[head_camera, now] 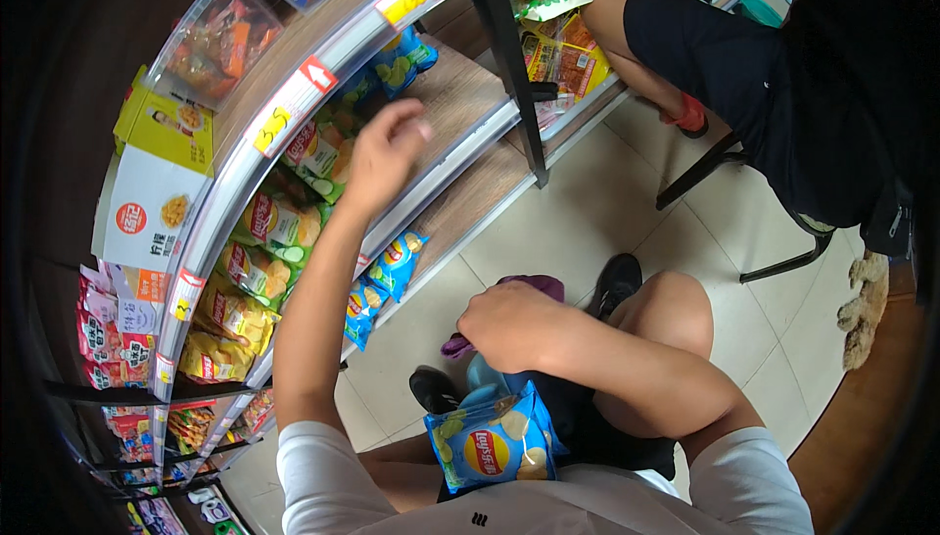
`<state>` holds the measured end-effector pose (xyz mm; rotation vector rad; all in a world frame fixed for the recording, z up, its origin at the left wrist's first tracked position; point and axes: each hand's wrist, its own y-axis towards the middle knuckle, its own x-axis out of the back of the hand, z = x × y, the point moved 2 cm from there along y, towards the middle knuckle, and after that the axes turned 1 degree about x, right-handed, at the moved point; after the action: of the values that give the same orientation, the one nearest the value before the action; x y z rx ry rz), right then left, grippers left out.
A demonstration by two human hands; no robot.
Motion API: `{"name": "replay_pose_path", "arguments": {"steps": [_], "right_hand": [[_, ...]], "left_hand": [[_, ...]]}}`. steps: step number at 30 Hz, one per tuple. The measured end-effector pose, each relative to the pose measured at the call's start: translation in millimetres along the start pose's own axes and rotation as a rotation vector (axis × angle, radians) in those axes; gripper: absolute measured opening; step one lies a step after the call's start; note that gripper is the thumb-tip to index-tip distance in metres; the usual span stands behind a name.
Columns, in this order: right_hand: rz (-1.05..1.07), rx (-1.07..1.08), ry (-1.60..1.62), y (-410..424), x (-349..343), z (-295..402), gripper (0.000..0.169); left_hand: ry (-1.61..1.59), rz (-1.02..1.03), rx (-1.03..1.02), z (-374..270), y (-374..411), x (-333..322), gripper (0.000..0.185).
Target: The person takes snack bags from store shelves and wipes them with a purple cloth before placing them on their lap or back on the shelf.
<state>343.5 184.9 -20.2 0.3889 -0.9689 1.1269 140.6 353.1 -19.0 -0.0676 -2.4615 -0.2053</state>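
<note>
My left hand (389, 153) reaches over the wooden shelf board (459, 83) with its fingers loosely bent, thumb apart and nothing in it. Beside it are green Lay's chip bags (319, 157), and farther in are blue chip bags (400, 61). My right hand (510, 322) is closed in a fist around a dark purple cloth (540, 287), which pokes out on both sides. On my lap lies a blue Lay's bag (488, 443), with another blue packet partly under it. Two small blue bags (385, 267) rest on the lower shelf.
Yellow chip bags (231, 322) stand left of the green ones. A price rail (294, 105) edges the upper shelf, which carries a clear bin (213, 43). A black shelf post (510, 65) rises at the right. Another person's leg (705, 65) and a black stool (778, 219) are nearby.
</note>
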Motion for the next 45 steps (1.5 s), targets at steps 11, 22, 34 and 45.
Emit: {"name": "replay_pose_path", "arguments": {"steps": [11,22,34,45], "right_hand": [[-0.038,0.078,0.072,-11,9,-2,0.014],[-0.15,-0.1,0.095,-26,38,-40,0.017],[-0.768,-0.251,1.235,-9,61,-62,0.046],[-0.489,-0.063,1.312,8,42,10,0.05]], "left_hand": [[0.205,-0.621,0.42,120,143,-18,0.06],[-0.672,-0.421,0.473,32,64,-20,0.027],[-0.936,-0.064,0.367,-58,-203,4,0.017],[-1.11,-0.26,0.225,-63,-245,13,0.076]]}}
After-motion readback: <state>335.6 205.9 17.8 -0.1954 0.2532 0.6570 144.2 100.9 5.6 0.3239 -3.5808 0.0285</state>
